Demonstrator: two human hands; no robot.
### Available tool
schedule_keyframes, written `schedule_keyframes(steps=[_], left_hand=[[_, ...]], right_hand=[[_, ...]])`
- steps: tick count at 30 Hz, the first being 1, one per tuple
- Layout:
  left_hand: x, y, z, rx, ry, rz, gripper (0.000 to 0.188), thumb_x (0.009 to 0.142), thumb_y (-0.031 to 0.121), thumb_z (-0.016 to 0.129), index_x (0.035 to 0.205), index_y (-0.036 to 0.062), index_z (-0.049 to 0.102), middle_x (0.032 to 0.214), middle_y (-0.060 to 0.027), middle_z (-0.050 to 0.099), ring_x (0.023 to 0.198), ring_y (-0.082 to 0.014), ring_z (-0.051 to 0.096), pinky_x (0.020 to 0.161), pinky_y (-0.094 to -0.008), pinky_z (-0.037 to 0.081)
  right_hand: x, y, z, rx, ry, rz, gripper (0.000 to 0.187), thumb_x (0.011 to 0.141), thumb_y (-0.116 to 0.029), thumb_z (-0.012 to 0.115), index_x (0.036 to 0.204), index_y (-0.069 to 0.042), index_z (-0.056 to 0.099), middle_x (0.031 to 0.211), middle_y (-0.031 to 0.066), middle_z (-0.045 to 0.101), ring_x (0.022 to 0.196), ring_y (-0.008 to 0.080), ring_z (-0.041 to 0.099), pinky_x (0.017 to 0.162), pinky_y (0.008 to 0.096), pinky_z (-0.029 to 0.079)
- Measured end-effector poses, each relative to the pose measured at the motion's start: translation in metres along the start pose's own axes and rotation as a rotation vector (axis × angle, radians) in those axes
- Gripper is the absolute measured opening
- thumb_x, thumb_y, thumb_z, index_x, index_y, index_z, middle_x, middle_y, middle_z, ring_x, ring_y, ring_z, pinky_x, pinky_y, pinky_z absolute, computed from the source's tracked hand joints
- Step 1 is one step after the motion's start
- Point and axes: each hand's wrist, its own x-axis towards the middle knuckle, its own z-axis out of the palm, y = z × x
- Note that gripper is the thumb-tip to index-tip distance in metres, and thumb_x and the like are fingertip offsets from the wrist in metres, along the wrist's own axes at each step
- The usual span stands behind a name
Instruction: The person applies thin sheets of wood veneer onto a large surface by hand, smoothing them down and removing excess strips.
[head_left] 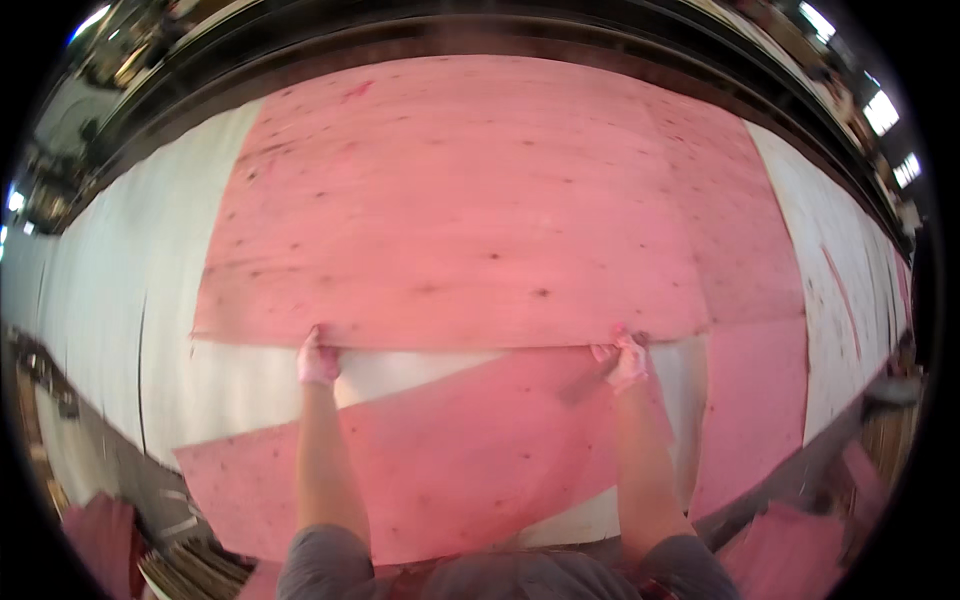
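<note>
Looking down on a long pale worktable, a big pink veneer sheet lies across its middle. Both hands grip the sheet's near edge: the left hand and the right hand each curl their fingers over that edge, pinching it. Just nearer than the big sheet, a second pink sheet lies skewed. Bare table runs left and right of the big sheet. Beyond it, a dark machine frame borders the table.
</note>
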Motion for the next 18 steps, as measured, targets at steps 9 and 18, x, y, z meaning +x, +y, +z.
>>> schedule_keyframes(steps=[9, 18], left_hand=[[0.023, -0.006, -0.004, 0.066, -0.064, 0.029, 0.020, 0.082, 0.024, 0.054, 0.098, 0.0122, 0.057, 0.096, -0.0023, 0.060, 0.086, -0.0167, 0.056, 0.073, -0.0298, 0.045], [0.020, 0.019, -0.026, 0.110, -0.021, -0.029, 0.029, 0.084, 0.029, 0.052, 0.107, 0.0113, 0.055, 0.107, -0.0039, 0.058, 0.097, -0.0200, 0.056, 0.082, -0.0333, 0.047]], right_hand=[[-0.019, -0.019, 0.024, -0.163, -0.008, 0.018, 0.026, 0.084, -0.026, 0.050, 0.105, -0.011, 0.049, 0.106, 0.0027, 0.052, 0.098, 0.0218, 0.051, 0.084, 0.0389, 0.047], [-0.005, 0.007, 0.026, -0.086, -0.006, 0.130, 0.024, 0.083, -0.021, 0.049, 0.102, -0.006, 0.050, 0.092, 0.0114, 0.058, 0.074, 0.0279, 0.060, 0.069, 0.0435, 0.053]])
